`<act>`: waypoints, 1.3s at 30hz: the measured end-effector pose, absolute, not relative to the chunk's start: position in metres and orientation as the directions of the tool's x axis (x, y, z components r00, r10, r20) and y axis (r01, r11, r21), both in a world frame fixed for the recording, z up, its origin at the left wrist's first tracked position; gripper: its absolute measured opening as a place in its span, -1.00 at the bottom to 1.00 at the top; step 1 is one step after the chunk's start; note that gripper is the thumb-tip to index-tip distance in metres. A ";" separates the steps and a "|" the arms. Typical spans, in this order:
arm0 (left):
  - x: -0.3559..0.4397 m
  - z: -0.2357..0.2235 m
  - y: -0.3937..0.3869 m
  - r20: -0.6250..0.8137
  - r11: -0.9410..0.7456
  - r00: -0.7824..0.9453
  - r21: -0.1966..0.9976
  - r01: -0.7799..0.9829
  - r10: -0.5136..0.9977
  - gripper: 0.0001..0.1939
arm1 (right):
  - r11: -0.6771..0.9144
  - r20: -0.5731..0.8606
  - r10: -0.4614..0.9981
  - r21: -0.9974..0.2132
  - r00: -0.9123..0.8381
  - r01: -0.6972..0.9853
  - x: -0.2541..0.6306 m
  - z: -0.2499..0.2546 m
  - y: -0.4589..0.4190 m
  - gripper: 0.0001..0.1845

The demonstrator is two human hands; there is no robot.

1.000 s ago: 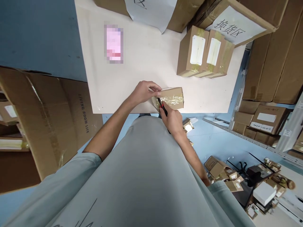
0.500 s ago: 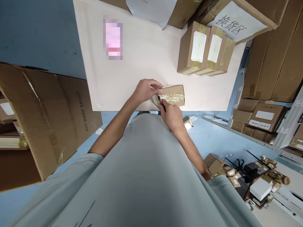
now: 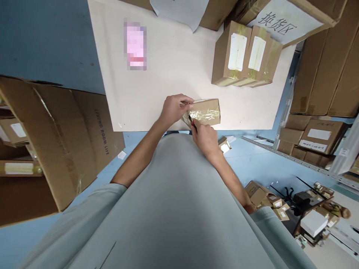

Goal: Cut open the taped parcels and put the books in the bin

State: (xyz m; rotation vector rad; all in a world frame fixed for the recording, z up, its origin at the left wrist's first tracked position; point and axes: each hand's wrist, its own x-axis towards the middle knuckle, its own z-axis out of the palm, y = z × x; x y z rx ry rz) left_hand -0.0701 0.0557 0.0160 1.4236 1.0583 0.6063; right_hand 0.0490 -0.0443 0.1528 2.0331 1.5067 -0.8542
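A small cardboard box (image 3: pixel 206 112) with shiny clear tape along its face lies at the near edge of the white table (image 3: pixel 134 101). My left hand (image 3: pixel 175 108) grips the box's left end, thumb and fingers closed over its upper corner. In my right hand (image 3: pixel 206 138) is a black and red utility knife (image 3: pixel 192 121), the fingers wrapped round it. Its tip points up and left and meets the taped left end of the box, just below my left thumb. How far the blade is out cannot be made out.
Several taped boxes with white labels (image 3: pixel 238 52) stand at the table's back right, before a larger carton with a paper sign (image 3: pixel 277 22). A blurred pink item (image 3: pixel 136 46) lies at the back left. A large carton (image 3: pixel 84 138) stands left of the table; shelving (image 3: pixel 308 138) is at right.
The view has shifted slightly, moving the surroundings a little. Both hands keep their places on the box, and the knife tip stays at its left end.
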 end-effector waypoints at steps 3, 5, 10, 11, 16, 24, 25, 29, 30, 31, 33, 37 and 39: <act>-0.070 0.019 0.054 -0.238 0.133 0.459 0.959 0.250 0.856 -0.82 | -0.286 -0.750 0.624 0.041 0.219 0.957 0.048 0.163 -0.046 -0.52; -0.070 0.021 0.052 -0.242 0.140 0.455 0.959 0.245 0.857 -0.82 | -0.287 -0.768 0.601 0.051 0.222 0.956 0.051 0.169 -0.050 -0.52; -0.071 0.024 0.049 -0.247 0.138 0.436 0.954 0.267 0.865 -0.83 | -0.287 -0.756 0.620 0.029 0.208 0.958 0.054 0.163 -0.053 -0.54; -0.071 0.024 0.050 -0.249 0.138 0.434 0.952 0.272 0.866 -0.83 | -0.285 -0.747 0.631 0.026 0.208 0.958 0.053 0.158 -0.053 -0.52; -0.072 0.023 0.055 -0.280 0.170 0.439 0.947 0.273 0.854 -0.82 | -0.275 -0.731 0.656 0.003 0.190 0.961 0.055 0.147 -0.057 -0.47; -0.070 0.024 0.051 -0.297 0.173 0.418 0.935 0.310 0.858 -0.84 | -0.250 -0.775 0.620 -0.043 0.126 0.967 0.065 0.148 -0.066 -0.53; -0.071 0.025 0.051 -0.298 0.171 0.417 0.934 0.314 0.859 -0.84 | -0.238 -0.782 0.614 -0.049 0.111 0.970 0.062 0.144 -0.063 -0.52; -0.071 0.024 0.056 -0.297 0.177 0.416 0.937 0.303 0.859 -0.84 | -0.197 -0.788 0.610 -0.042 0.089 0.980 0.054 0.133 -0.060 -0.46; -0.070 0.024 0.057 -0.300 0.183 0.420 0.938 0.296 0.857 -0.83 | -0.191 -0.785 0.614 -0.040 0.087 0.981 0.056 0.134 -0.061 -0.45; -0.070 0.024 0.058 -0.303 0.189 0.425 0.938 0.289 0.853 -0.82 | -0.186 -0.782 0.617 -0.041 0.084 0.982 0.059 0.136 -0.063 -0.45; -0.068 0.023 0.056 -0.309 0.199 0.431 0.939 0.280 0.848 -0.82 | -0.189 -0.782 0.618 -0.047 0.082 0.981 0.068 0.144 -0.069 -0.46; -0.066 0.025 0.050 -0.303 0.197 0.430 0.942 0.274 0.851 -0.85 | -0.227 -0.771 0.632 -0.088 0.078 0.970 0.086 0.158 -0.081 -0.50; -0.066 0.026 0.048 -0.296 0.189 0.429 0.943 0.274 0.854 -0.85 | -0.248 -0.755 0.650 -0.112 0.080 0.962 0.090 0.160 -0.084 -0.50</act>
